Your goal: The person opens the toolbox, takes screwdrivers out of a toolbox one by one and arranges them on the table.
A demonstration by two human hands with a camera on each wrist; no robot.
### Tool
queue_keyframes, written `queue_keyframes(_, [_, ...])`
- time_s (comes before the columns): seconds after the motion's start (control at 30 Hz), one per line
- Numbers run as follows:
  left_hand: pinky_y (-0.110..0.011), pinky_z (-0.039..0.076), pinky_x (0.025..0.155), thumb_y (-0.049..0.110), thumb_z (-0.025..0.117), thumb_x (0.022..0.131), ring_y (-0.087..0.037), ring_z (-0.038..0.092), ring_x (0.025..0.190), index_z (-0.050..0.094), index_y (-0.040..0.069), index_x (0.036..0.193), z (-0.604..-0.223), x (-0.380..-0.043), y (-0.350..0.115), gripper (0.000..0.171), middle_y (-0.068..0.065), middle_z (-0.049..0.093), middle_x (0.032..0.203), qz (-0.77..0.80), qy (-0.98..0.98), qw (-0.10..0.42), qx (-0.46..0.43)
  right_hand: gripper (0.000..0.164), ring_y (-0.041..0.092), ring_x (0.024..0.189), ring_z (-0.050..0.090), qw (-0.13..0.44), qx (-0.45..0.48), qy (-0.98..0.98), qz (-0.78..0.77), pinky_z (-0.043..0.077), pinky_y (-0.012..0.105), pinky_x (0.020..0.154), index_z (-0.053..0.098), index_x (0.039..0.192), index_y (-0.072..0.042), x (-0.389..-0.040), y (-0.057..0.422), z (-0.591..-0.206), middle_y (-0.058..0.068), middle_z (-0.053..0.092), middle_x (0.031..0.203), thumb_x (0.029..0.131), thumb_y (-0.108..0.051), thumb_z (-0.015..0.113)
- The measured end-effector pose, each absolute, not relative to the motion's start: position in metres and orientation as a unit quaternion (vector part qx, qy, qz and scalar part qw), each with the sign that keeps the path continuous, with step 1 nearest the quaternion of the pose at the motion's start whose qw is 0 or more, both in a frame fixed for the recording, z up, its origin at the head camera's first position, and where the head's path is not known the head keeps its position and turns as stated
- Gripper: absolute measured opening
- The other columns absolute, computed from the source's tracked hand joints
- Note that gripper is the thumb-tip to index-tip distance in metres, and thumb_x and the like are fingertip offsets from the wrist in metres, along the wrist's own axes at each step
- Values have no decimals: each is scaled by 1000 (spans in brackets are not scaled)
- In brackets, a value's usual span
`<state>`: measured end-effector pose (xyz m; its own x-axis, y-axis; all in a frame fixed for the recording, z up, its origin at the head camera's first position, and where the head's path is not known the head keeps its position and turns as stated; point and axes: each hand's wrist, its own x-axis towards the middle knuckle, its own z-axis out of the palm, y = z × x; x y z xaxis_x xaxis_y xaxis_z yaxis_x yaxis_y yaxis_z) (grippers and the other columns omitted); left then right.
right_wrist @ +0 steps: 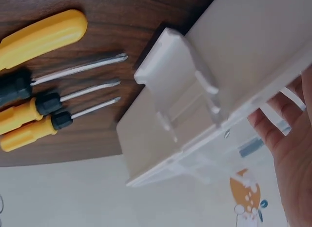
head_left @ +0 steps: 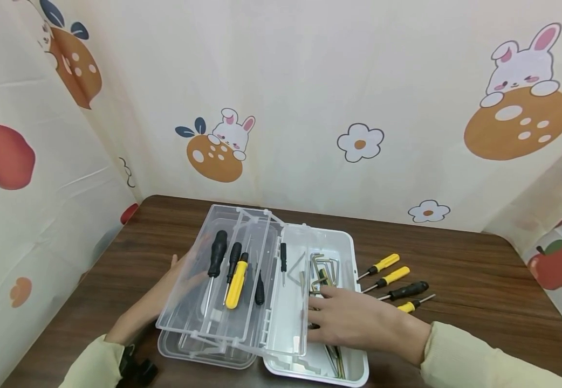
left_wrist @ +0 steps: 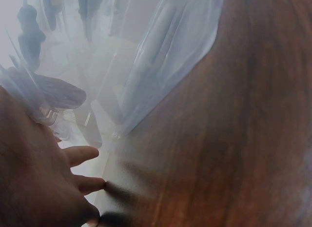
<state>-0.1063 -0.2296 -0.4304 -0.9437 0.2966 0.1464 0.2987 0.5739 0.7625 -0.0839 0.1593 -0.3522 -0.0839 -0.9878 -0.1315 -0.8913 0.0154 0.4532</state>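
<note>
hands (head_left: 346,318) at open toolbox (head_left: 337,241), screwdrivers (head_left: 409,291) beside; rabbit prints (head_left: 519,108) on backdrop (head_left: 300,81)

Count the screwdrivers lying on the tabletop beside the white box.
4, right of the white box: one yellow farthest back, another yellow just nearer, then a black one, then the nearest yellow. More could be hidden.
</note>
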Motion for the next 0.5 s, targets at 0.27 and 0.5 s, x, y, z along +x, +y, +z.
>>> queue_keyframes(0.27, [-89, -9, 109, 26, 58, 104, -58, 21, 154, 23, 15, 167, -428, -106, -230, 73, -26, 26, 169, -433, -887, -3, -159, 34, 9, 100, 57, 149, 644, -724, -199, 47, 27, 79, 60, 117, -35, -91, 177, -336, -13, 62, 111, 88, -38, 78])
queue_keyframes(0.5, [-89, -8, 109, 25, 58, 104, -57, 21, 155, 22, 17, 167, -427, -105, -229, 73, -24, 26, 170, -427, -889, 0, -165, 43, 14, 95, 54, 163, 602, -772, -123, 47, 30, 77, 62, 114, -29, -102, 203, -323, -6, 61, 105, 77, -19, 83])
